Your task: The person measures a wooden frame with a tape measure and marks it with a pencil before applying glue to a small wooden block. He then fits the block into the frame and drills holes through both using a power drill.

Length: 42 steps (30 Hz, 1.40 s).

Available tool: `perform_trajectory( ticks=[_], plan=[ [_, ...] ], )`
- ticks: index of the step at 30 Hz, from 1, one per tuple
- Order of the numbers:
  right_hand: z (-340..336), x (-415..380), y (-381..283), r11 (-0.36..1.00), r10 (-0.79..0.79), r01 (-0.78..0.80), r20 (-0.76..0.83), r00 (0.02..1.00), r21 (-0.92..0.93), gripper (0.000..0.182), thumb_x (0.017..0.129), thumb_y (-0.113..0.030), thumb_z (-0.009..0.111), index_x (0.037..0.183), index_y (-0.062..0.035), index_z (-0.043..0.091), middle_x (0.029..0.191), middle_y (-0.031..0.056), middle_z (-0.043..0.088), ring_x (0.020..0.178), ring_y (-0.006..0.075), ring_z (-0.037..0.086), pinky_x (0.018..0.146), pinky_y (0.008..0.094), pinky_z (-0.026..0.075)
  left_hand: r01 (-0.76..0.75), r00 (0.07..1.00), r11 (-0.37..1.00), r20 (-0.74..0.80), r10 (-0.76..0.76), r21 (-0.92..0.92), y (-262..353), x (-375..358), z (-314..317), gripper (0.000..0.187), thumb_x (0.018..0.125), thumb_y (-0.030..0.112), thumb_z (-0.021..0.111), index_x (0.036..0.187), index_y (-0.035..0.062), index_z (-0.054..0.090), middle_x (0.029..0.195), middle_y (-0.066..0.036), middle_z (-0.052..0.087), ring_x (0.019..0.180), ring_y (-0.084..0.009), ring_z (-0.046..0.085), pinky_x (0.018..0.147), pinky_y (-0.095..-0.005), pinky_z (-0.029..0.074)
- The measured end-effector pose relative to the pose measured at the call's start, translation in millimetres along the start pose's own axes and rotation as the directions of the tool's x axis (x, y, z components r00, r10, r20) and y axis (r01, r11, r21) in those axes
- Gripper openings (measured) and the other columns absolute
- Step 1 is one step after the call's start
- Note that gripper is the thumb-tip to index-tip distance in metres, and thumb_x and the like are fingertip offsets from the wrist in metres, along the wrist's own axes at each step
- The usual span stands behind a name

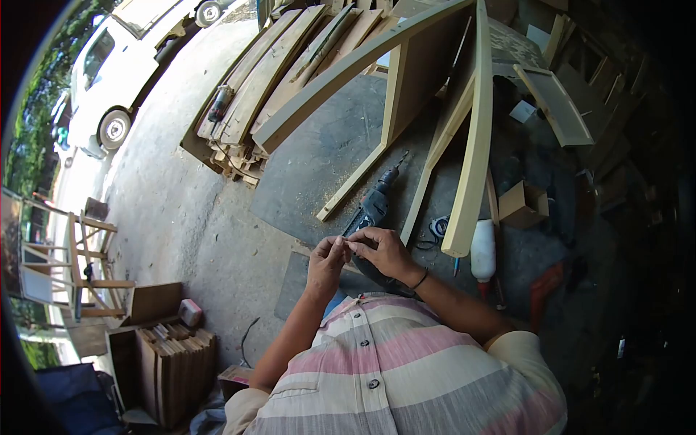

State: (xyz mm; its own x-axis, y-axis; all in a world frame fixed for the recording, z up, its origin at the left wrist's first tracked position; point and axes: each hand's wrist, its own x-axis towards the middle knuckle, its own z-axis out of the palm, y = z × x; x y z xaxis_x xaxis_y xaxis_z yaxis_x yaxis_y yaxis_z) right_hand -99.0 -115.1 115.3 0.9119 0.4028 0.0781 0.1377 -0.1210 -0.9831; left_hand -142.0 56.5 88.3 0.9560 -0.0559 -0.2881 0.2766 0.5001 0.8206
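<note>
My left hand [326, 264] and my right hand [383, 251] meet in front of my shirt, fingertips pinched together. Whatever they hold between them is too small to make out. Just beyond my fingers a power drill [374, 206] lies on the dark work surface [319, 138], its bit pointing away from me. Wooden frame pieces [473, 159] stand around it, one long curved bar [348, 69] arching over the surface. To the right of my right hand are a tape measure [439, 226] and a white bottle [483, 252] with a red tip.
A small open cardboard box [523, 204] sits at the right. Stacked boards [268, 69] carry another tool [220, 104] at the upper left. At the lower left stands a carton [174, 362] of wooden strips. A white vehicle [119, 72] is parked outside.
</note>
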Motion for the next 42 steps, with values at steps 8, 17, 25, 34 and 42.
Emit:
perform_trajectory(
  ticks=[8,17,25,34,42],
  plan=[
    [-13.3,-34.1,27.1,0.888,0.000,-0.066,-0.143,0.990,-0.454,0.062,0.084,-0.025,0.074,0.136,-0.0051,0.046,0.115,0.0185,0.059,0.082,0.0269,0.067,0.074,0.0368,0.055,0.111,0.990,0.970,-0.058,-0.127,-0.217,23.1,22.0,-26.0,0.015,0.099,0.016,0.054,0.108,0.0043,0.056,0.099,-0.011,0.065,0.092,-0.0207,0.063,0.087,-0.0320,0.052],
    [-49.2,-54.6,56.9,0.776,0.042,-0.417,-0.621,0.783,-0.473,0.055,0.086,-0.025,0.071,0.133,-0.0040,0.051,0.120,0.0188,0.060,0.108,0.0329,0.060,0.091,0.0413,0.050,0.328,0.945,0.925,0.049,-0.325,-0.192,61.9,77.3,-72.1,0.021,0.093,0.023,0.055,0.105,0.0049,0.058,0.087,-0.006,0.059,0.082,-0.0198,0.058,0.074,-0.0310,0.047],
    [-63.8,-103.0,130.4,0.303,0.046,-0.844,-0.878,0.476,-0.442,0.039,0.089,-0.017,0.060,0.126,-0.0060,0.056,0.121,0.0217,0.059,0.112,0.0394,0.058,0.091,0.0480,0.048,0.482,0.866,0.869,0.085,-0.492,0.117,94.0,117.2,-101.8,0.020,0.095,0.018,0.056,0.106,0.0013,0.057,0.079,-0.007,0.057,0.077,-0.0213,0.058,0.067,-0.0292,0.045],
    [-49.5,-61.4,101.3,0.485,-0.025,-0.838,-0.962,0.273,-0.250,0.038,0.086,-0.018,0.064,0.117,0.0030,0.055,0.113,0.0269,0.060,0.110,0.0428,0.056,0.093,0.0490,0.046,0.519,0.727,0.719,0.203,-0.655,0.462,104.5,125.6,-77.6,0.017,0.097,0.016,0.055,0.105,0.0015,0.060,0.074,-0.003,0.053,0.065,-0.0140,0.053,0.057,-0.0257,0.040],
    [-56.4,-33.1,133.5,0.448,0.026,-0.846,-0.941,0.337,-0.291,0.062,0.074,-0.032,0.081,0.119,-0.0005,0.054,0.110,0.0254,0.060,0.110,0.0426,0.056,0.097,0.0492,0.044,0.501,0.645,0.759,0.405,-0.648,0.417,99.5,126.1,-90.2,0.024,0.101,0.027,0.054,0.098,0.0054,0.062,0.068,0.004,0.046,0.053,-0.0073,0.038,0.049,-0.0227,0.031]
  ],
)
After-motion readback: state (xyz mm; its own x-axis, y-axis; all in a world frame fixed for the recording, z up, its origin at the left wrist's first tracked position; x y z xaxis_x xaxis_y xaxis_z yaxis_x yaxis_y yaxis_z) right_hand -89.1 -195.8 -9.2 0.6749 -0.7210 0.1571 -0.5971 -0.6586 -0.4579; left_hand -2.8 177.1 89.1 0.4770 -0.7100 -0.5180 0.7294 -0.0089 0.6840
